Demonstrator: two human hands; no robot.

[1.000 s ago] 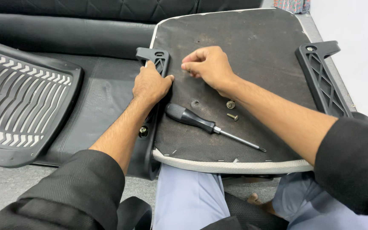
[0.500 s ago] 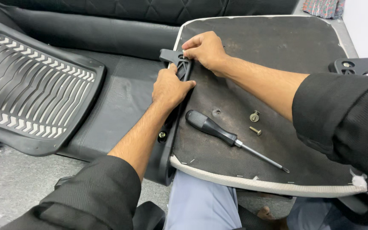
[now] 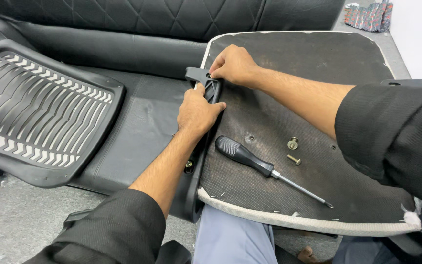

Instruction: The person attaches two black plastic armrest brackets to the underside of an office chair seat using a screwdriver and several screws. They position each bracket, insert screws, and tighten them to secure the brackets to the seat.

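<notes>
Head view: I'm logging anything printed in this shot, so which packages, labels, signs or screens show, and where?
None show: no package, label, sign or screen.
Nearest to one: a patterned cloth, top right on the floor, red, dark and light; no writing can be made out.

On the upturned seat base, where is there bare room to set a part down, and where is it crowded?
The seat underside is bare across its far half, beyond the right forearm, and along the near edge below the screwdriver. It is crowded at the left edge, where the left hand and right hand grip the black bracket, and around the two bolts.
</notes>
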